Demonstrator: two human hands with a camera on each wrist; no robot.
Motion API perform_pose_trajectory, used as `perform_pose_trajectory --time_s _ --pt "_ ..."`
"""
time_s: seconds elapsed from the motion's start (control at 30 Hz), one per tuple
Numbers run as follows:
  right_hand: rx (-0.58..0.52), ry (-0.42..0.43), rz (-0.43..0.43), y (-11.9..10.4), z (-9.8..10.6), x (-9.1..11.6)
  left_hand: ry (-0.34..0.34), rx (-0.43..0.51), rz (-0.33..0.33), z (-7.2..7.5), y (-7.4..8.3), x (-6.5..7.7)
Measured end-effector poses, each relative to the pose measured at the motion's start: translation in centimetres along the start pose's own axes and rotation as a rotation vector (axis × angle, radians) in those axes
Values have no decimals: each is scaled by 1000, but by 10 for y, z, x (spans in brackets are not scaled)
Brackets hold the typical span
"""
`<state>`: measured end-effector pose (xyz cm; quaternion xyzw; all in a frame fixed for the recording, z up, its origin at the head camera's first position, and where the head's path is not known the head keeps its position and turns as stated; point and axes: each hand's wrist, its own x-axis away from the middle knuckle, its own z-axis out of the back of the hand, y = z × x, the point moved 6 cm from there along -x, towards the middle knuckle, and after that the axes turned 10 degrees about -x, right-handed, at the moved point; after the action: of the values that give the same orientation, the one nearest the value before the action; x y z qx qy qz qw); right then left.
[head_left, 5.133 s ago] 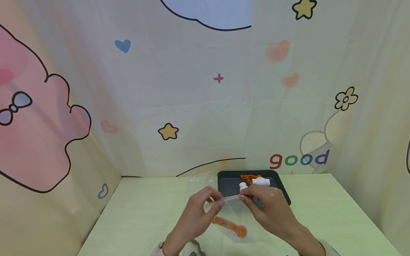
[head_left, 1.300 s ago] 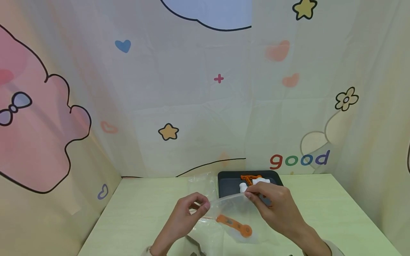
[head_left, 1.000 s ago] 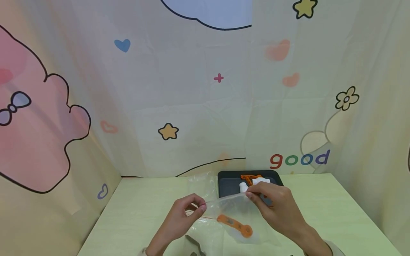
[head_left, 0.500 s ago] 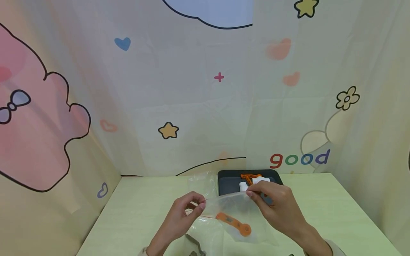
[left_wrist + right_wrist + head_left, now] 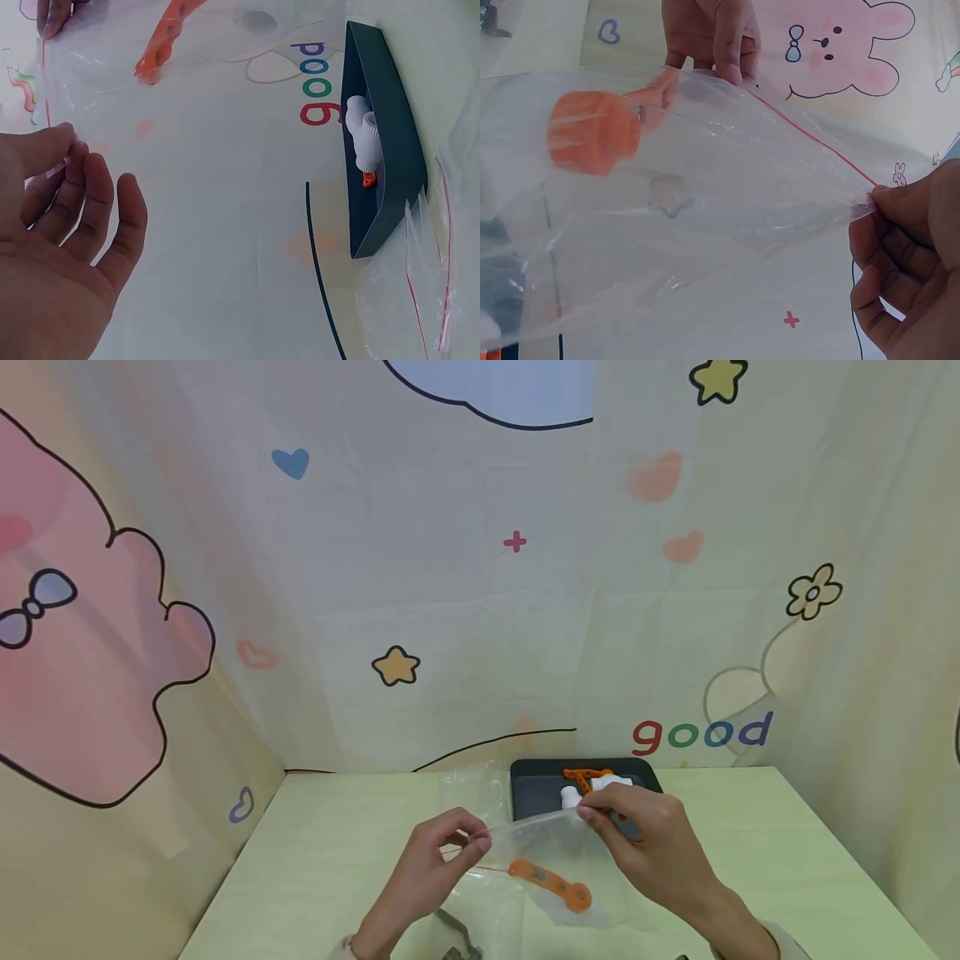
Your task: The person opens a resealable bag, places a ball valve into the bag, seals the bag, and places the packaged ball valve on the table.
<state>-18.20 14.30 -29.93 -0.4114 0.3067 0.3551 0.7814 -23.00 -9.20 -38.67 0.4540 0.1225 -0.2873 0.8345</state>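
A clear zip bag (image 5: 551,843) with a red line along its mouth hangs between my two hands. Inside it lies an orange plastic piece (image 5: 550,885), a long arm with a rounded end; the right wrist view shows that end as a ribbed orange knob (image 5: 592,133). My left hand (image 5: 433,870) pinches the left end of the bag's mouth between thumb and fingertips. At the other end, thumb and index finger of my right hand (image 5: 651,837) pinch the corner. The mouth is stretched taut; whether its zip is sealed I cannot tell.
Behind the bag stands a dark tray (image 5: 527,787) holding white pieces (image 5: 611,782) and an orange piece (image 5: 583,774). More clear zip bags (image 5: 472,787) lie left of the tray. A grey bent object (image 5: 453,925) sits near the front edge. A printed curtain (image 5: 450,568) encloses the table.
Since the oldest frame the hands have moved apart along the bag's mouth, the left one leftward. In the last half second the left hand has shifted slightly right.
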Motion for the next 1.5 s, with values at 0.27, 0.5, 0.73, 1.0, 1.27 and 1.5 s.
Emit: perform_pose_trajectory --time_s 0.27,0.5,0.73,1.0,1.27,1.5 --pt "-17 7 9 -1 0 -1 28 -23 -14 1 4 -2" --pt "-30 0 -6 -1 0 -1 -6 2 29 -3 5 -3" --pt "-18 33 43 -4 -2 -1 49 -24 -70 -3 14 -6" --pt "-12 50 62 -5 -3 0 73 -24 -94 -4 17 -6" --pt "-26 45 66 -6 -4 0 92 -39 -123 -6 22 -8" --pt "-30 58 116 -5 -7 1 118 -90 -144 -5 26 -9"
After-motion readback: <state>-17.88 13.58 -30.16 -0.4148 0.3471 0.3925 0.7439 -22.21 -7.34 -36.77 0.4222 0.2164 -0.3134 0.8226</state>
